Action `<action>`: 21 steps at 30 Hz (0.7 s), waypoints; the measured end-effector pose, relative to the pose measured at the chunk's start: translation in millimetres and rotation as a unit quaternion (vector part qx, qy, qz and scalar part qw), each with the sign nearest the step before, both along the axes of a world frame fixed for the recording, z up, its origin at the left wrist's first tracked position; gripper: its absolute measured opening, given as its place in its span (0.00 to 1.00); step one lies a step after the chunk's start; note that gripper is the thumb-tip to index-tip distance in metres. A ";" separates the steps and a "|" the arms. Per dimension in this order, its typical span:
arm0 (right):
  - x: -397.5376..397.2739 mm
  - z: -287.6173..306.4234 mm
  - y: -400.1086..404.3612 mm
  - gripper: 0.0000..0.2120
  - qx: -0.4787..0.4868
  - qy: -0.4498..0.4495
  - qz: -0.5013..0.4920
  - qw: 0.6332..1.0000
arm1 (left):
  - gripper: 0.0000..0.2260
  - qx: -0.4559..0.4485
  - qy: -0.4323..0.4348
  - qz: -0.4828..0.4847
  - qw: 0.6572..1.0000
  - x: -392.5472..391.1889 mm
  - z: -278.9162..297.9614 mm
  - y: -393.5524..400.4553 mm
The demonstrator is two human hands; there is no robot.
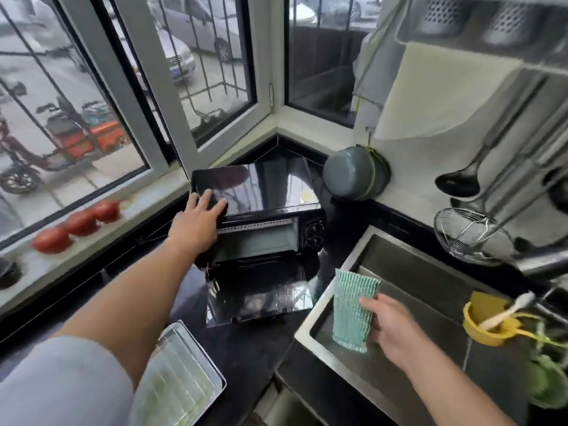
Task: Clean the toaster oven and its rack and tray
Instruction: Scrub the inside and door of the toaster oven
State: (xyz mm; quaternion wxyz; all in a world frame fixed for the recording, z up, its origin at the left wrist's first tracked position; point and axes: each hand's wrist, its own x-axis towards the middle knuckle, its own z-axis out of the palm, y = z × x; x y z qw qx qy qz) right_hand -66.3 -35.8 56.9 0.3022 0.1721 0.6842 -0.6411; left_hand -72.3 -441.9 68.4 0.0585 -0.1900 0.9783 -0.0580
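At the centre of the frame, a black oven (261,210) stands on the dark bench (252,348), its glossy top mirroring the window (92,87) and its door (261,296) dropped flat toward the viewer. Its long axis runs left to right; the mouth faces the lower edge, knobs on its right end. The left hand (196,226) lies with fingers spread on the top's left front corner. The right hand (390,327) pinches a green cloth (352,309) over the sink (307,327), lower right. A tray (178,382) lies at lower left, bare bench between it and the door.
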 end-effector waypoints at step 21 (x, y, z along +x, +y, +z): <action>16.3 -12.1 24.8 0.09 -0.030 -0.018 -0.010 0.999 | 0.37 0.014 0.035 0.025 0.999 42.8 -14.2 107.0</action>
